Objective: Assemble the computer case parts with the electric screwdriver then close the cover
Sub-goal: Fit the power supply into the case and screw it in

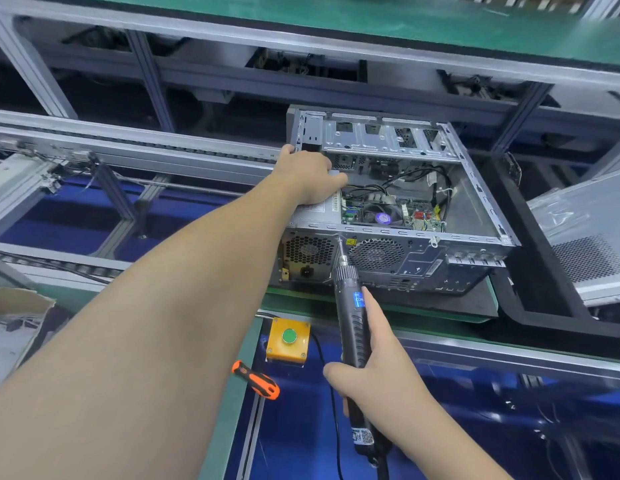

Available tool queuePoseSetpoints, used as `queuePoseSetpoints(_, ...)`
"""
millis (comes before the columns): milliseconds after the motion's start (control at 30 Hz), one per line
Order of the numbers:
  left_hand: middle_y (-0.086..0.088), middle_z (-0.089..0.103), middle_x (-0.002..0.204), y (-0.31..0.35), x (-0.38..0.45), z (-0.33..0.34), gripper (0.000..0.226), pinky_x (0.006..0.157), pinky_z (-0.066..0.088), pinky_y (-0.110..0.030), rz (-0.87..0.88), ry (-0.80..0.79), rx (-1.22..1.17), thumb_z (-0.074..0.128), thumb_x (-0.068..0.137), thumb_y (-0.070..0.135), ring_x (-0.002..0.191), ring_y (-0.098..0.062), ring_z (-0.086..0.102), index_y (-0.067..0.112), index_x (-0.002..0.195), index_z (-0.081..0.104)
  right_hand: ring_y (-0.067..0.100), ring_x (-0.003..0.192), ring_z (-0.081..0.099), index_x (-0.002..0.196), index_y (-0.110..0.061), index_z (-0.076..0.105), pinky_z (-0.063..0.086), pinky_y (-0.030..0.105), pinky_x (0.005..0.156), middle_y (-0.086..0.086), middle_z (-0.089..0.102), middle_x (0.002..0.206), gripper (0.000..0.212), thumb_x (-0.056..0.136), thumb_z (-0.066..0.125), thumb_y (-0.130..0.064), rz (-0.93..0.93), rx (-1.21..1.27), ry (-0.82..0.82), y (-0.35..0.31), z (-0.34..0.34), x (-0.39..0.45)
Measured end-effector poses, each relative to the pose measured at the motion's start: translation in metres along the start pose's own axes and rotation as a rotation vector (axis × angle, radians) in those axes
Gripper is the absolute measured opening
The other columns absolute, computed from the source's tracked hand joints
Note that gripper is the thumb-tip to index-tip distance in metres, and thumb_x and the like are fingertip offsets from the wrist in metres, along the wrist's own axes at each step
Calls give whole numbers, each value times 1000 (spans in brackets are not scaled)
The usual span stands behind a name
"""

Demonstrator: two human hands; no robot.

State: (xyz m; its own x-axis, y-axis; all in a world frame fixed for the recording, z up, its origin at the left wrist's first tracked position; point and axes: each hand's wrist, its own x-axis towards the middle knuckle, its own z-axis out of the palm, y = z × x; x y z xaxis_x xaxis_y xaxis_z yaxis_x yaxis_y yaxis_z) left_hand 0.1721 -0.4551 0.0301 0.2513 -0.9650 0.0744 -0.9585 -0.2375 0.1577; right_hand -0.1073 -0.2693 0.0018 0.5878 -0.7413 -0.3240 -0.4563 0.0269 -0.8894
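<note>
Two hands busy, right hand [381,372] grip curled round electric screwdriver [353,327], blue label unreadable, left hand [310,176] flat on computer case [474,247].

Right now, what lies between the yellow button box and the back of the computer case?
In the head view, the electric screwdriver crosses that stretch, above a green mat edge. Its bit meets the case beside the rear fan grille; the box sits nearer.

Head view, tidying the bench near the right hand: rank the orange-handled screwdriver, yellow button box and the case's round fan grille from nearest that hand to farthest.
From the right hand:
1. Orange-handled screwdriver, lying just to its left on the bench edge.
2. Yellow button box, left and slightly farther up.
3. Round fan grille, up on the case's rear panel.
The first two are fairly close.
</note>
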Motion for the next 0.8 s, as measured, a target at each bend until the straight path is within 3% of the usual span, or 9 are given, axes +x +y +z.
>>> queuePoseSetpoints(333,1,64,73,1,-2,-1,51,116,22,-49,-8,6,13,27,89,56,75,-15,55,22,73,62,7,55,58,154,-66,8,53,22,53,-21,68,93,113,75,71,-18,4,6,17,-2,10,0)
queuePoseSetpoints(800,2,63,74,2,-2,-1,51,116,21,-49,-14,7,1,26,88,58,76,-15,55,24,74,62,16,63,60,153,-67,13,63,37,58,-3,69,91,108,76,70,-18,51,1,60,-13,11,-2)
